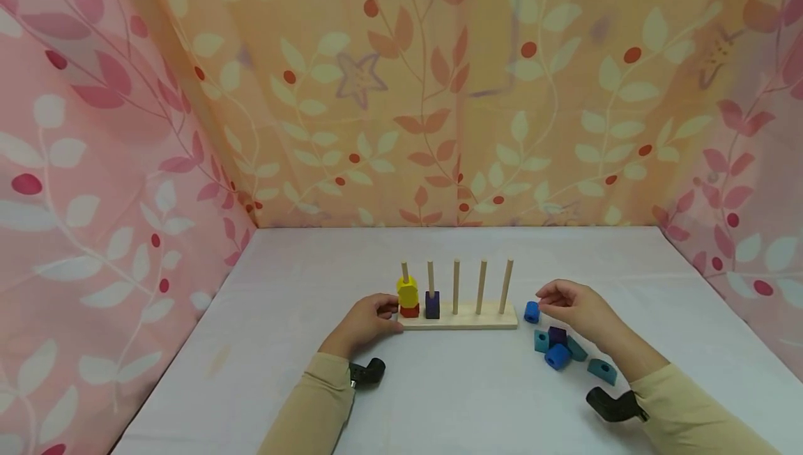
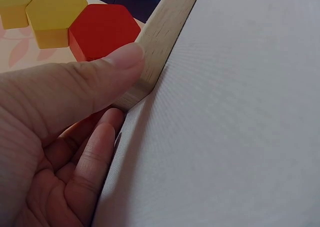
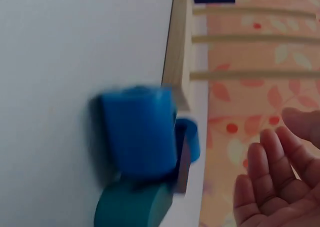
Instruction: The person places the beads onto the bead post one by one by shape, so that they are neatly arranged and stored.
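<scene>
A wooden peg stand (image 1: 464,322) with several upright pegs lies across the table. Its leftmost peg carries a red hexagonal block (image 1: 410,311) below yellow blocks (image 1: 408,292); dark blue blocks (image 1: 432,305) sit on the peg beside it. My left hand (image 1: 374,317) grips the stand's left end, the thumb (image 2: 120,62) lying on its front edge. Just right of the stand, my right hand (image 1: 574,307) hovers by a blue cylindrical block (image 1: 532,312). In the right wrist view its fingers (image 3: 272,172) are loosely bent, apart from the blocks and holding nothing.
Loose blocks lie to the right: another blue cylinder (image 1: 557,357), a dark purple block (image 1: 557,336) and several teal blocks (image 1: 602,371). Black wrist cameras (image 1: 613,405) stick out from both sleeves. Patterned cloth (image 1: 439,93) stands behind the white table (image 1: 301,274) and along its sides.
</scene>
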`<state>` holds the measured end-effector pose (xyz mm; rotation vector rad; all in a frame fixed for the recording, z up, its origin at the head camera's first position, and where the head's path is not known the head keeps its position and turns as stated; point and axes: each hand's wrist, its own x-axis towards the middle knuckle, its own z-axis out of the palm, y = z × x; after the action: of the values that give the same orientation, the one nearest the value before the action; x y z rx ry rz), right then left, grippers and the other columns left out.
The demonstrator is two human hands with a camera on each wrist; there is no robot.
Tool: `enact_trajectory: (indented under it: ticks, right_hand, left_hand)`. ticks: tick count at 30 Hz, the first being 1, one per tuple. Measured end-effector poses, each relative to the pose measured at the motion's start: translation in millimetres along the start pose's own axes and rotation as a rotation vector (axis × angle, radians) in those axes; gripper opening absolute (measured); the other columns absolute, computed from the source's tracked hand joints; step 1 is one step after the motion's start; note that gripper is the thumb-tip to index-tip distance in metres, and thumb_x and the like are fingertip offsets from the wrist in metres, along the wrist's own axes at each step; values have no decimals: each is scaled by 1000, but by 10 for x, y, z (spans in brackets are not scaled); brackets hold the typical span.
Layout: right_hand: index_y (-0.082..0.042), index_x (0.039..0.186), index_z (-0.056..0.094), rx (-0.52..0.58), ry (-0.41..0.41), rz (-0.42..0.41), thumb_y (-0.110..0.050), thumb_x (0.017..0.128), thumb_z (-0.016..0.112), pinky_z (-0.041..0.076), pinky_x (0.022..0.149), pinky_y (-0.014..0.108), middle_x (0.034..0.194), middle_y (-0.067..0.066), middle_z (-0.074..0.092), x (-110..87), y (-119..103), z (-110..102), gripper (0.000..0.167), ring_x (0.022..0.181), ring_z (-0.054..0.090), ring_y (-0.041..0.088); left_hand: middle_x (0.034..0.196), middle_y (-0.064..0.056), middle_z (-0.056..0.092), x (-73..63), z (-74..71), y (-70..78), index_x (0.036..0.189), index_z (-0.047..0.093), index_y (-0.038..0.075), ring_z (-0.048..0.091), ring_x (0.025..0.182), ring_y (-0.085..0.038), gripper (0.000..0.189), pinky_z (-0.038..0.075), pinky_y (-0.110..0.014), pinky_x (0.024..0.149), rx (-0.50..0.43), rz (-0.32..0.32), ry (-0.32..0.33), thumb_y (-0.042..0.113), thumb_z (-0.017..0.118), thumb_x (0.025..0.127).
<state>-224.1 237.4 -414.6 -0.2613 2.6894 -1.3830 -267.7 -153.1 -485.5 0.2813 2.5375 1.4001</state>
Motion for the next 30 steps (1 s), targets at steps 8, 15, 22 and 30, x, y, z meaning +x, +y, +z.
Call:
enact_trajectory:
  ticks: [8, 15, 22, 30]
  right_hand:
    - [-6, 107, 59, -145, -115, 112, -24, 82, 68, 51, 79, 39, 96, 4, 61, -91, 180, -132, 32, 87, 55, 18]
    - [-8, 106, 61, -159, -185, 150, -23, 77, 73, 50, 78, 41, 98, 4, 61, -79, 307, -138, 35, 88, 54, 18]
    - [-9, 105, 62, -208, -213, 144, -24, 76, 73, 51, 76, 38, 95, 3, 60, -40, 368, -103, 34, 86, 53, 19]
    - [-10, 107, 61, -248, -241, 125, -18, 80, 70, 50, 76, 37, 96, 3, 58, -36, 324, -110, 30, 86, 50, 19]
  left_hand:
    - [115, 0, 59, 0, 4, 6, 119, 59, 17, 56, 105, -14, 55, 45, -34, 93, 3, -1, 2, 28, 80, 69]
    - [115, 0, 59, -22, 5, 28, 119, 59, 17, 56, 105, -14, 55, 45, -34, 94, -6, -20, 0, 28, 80, 69]
    - [116, 0, 59, -32, -18, 0, 120, 58, 16, 56, 105, -15, 56, 45, -34, 93, -7, -10, 8, 28, 79, 70]
    - [116, -2, 59, -32, -14, 22, 119, 58, 14, 56, 105, -16, 55, 45, -34, 93, -24, 14, -3, 26, 79, 70]
